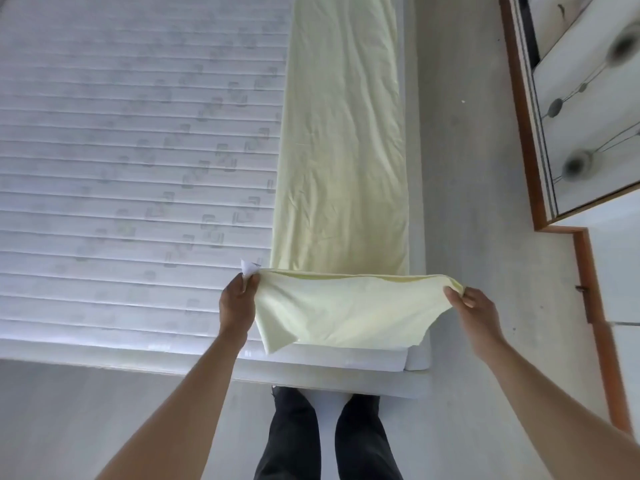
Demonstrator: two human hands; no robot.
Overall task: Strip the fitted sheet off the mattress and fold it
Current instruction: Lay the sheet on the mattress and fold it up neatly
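Observation:
The pale yellow fitted sheet lies folded into a long narrow strip along the right side of the bare white quilted mattress. Its near end is lifted off the mattress and hangs between my hands. My left hand pinches the left corner, where a small white label sticks up. My right hand pinches the right corner. The lifted edge is stretched level between them, with the loose end drooping toward the mattress foot.
I stand at the foot of the bed, with my dark-trousered legs below. A strip of light floor runs along the bed's right side. A wardrobe with a brown wooden frame and patterned doors stands at the far right.

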